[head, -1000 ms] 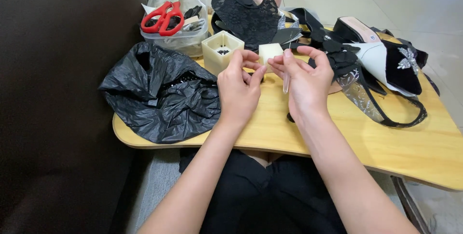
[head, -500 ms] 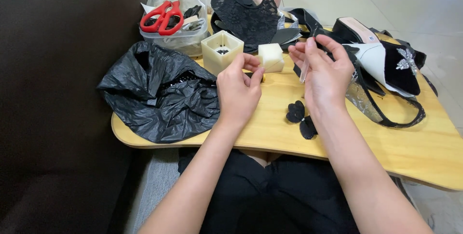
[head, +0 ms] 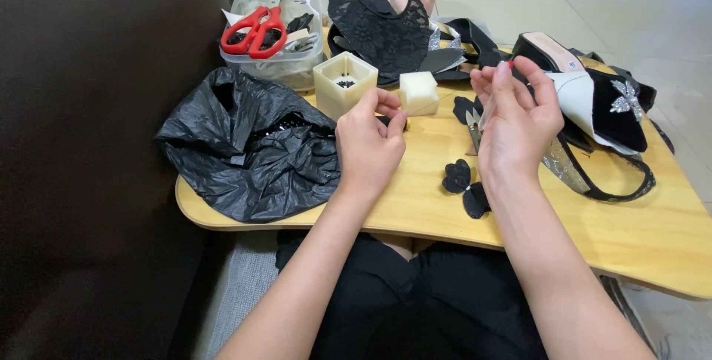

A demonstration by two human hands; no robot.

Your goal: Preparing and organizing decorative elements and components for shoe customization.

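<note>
Crowding wooden lap table: crumpled black plastic bag at left, black lace piece, clear tub with red scissors, cream square box, foam cube. Black petal cutouts lie near right wrist. Left hand fingers pinched on tiny piece, hard to make out. Right hand fingers loosely curled, raised; what it holds cannot be told.
</note>
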